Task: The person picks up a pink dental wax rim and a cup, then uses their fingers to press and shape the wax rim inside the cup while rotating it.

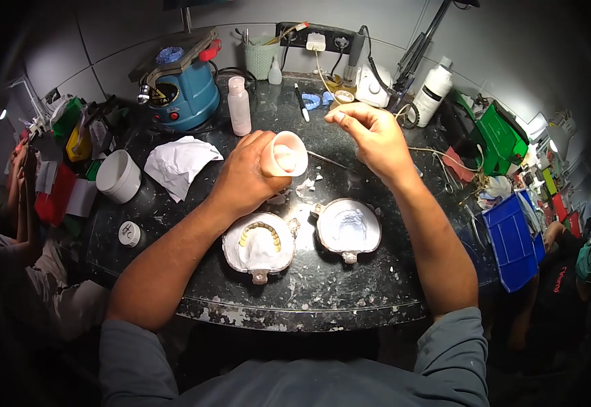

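Cup (296, 144) of pink paste (284, 161) sits grasped in the left hand (244, 169); rightward, the right hand (378, 139) pinches, load unclear. Probably mixing; next calls for a steady cup.

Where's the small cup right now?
Head view, just left of centre: the small cup is in the left hand, beyond the flask half with teeth.

From the wearer's head, one wide-angle camera is looking forward and down, close over the hands (242, 171) and bench (312, 288), facing the wall (377, 24).
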Tool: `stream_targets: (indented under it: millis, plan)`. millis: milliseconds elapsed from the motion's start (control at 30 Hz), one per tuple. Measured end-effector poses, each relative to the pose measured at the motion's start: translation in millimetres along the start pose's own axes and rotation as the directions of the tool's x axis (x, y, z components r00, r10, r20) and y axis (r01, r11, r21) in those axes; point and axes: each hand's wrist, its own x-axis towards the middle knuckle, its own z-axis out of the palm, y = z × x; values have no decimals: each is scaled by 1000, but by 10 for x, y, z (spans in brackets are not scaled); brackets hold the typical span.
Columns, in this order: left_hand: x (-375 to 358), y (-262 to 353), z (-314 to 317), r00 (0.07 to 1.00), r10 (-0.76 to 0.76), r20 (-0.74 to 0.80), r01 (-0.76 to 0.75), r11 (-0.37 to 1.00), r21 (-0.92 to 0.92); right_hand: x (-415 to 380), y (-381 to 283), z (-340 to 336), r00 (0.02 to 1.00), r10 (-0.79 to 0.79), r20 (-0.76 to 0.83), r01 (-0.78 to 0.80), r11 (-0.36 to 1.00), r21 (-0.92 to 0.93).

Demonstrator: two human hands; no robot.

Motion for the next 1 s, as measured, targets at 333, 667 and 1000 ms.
stream_targets:
  millis: [333, 667, 1000]
  plan:
    - [6, -79, 9, 999, -33, -6, 33, 999, 20, -9, -48, -49, 915, 335, 225, -404, 763, 505]
    - [10, -68, 25, 997, 13, -70, -16, 999, -42, 4, 84, 11, 963, 199, 179, -252, 901, 352]
    - [9, -52, -13, 998, -68, -6, 68, 998, 10, 2, 140, 19, 978, 162, 132, -203, 887, 415]
